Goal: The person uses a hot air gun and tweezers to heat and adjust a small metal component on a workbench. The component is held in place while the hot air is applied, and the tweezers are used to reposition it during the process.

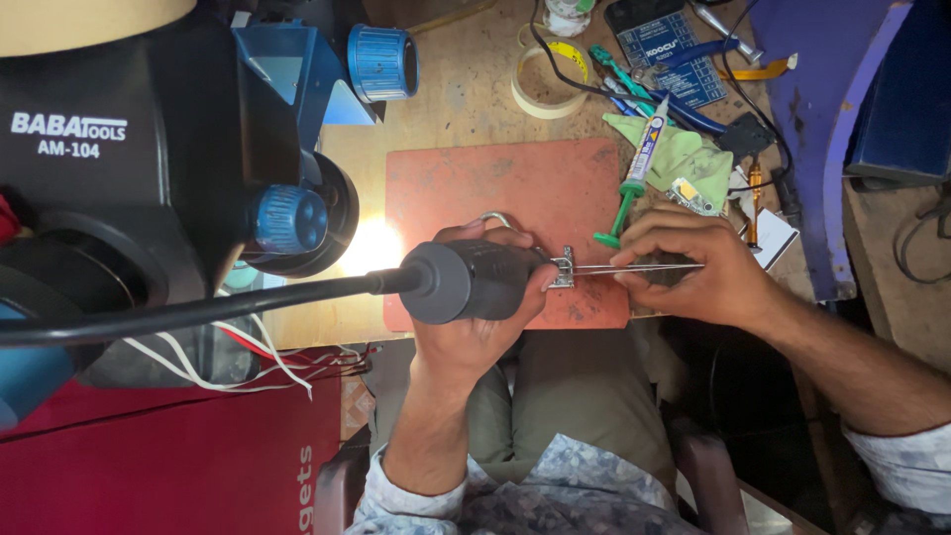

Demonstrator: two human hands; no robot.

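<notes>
My left hand (pixel 475 332) grips a dark grey hot-air tool handle (pixel 466 280) with a thick black hose running off to the left. Its nozzle points at a small metal part (pixel 565 267) on the red work mat (pixel 495 188). My right hand (pixel 693 267) pinches thin metal tweezers (pixel 634 267), whose tips hold that small metal part just off the nozzle. A bent wire hook (pixel 495 217) pokes up behind my left fingers.
A black and blue microscope (pixel 149 168) fills the left, its lamp lighting the mat's left edge. Behind the mat lie a green-tipped syringe (pixel 634 173), a green cloth (pixel 684 159), tape rolls (pixel 550 84), a blue card, cables and hand tools. Loose wires and a red box sit lower left.
</notes>
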